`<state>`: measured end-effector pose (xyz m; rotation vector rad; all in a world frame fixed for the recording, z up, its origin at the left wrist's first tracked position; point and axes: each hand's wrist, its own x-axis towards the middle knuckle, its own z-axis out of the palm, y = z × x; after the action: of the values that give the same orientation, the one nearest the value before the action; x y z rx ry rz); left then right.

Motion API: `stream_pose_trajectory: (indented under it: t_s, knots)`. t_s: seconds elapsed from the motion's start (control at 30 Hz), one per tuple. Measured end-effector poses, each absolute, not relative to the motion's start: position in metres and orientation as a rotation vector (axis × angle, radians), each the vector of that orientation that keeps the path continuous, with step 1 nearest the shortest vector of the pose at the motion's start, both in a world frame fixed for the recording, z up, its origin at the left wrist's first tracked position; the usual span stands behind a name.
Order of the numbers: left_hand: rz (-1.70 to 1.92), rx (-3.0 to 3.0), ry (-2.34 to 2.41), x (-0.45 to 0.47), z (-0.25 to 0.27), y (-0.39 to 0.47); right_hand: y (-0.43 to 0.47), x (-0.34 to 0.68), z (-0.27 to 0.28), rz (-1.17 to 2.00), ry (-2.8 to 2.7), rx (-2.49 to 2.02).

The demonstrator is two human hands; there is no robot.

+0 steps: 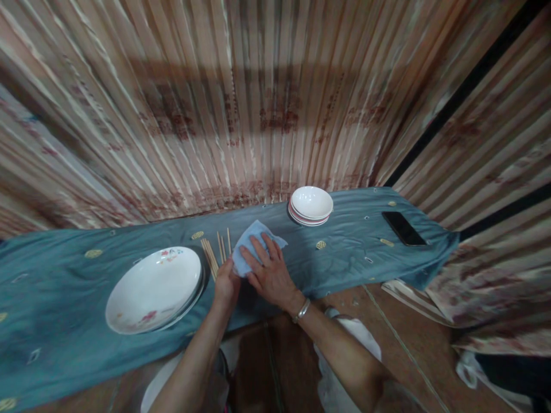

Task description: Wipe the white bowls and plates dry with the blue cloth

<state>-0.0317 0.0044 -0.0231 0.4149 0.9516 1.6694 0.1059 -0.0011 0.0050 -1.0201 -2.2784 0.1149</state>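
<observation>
head feed, viewed from my remote station. i take the rag (pixel 248 236) as landmark: blue, bunched, at the near-middle of the table, which is draped in a teal cloth (pixel 350 252). right hand (pixel 272 274) lies over the rag, fingers spread and slightly bent, tips resting on its upper face; i cannot tell whether they grasp anything through it. a silver bracelet (pixel 302 310) sits on that wrist, nearer than the rag. left hand (pixel 227 280) is at the rag's near left edge, touching it, fingers curled inward with the thumb uppermost; the underside is hidden, so i cannot tell if they are clenched on the rag, on wood, or on both. sticks (pixel 209 258), slim and pale, are just left of the rag: a close bunch, plus a few set apart nearer to it, their lower ends running behind the left hand. i log the plates (pixel 152 289) farther left of the rag, stacked, the top one white with floral marks. bowls (pixel 312 202), also stacked, stand beyond the rag and to its right. phone (pixel 403 228), dark, lies well to the rag's right. pleated curtain (pixel 253 103) hangs behind the rag.
</observation>
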Motion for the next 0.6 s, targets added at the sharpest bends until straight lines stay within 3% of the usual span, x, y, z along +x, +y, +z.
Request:
stream_pose_trajectory:
  t_s: [0.13, 0.47, 0.6]
  knots:
    - [1.655, 0.439, 0.930, -0.029, -0.018, 0.005, 0.010, 0.116, 0.005, 0.277, -2.115, -1.013]
    - [1.657, 0.409, 0.897, -0.024, -0.009, 0.002, 0.037, 0.115, -0.031, 1.093, -1.372, -1.001]
    - [1.618, 0.450, 0.927, -0.025, -0.009, -0.002, 0.042, 0.113, -0.039, 1.248, -1.198, -0.950]
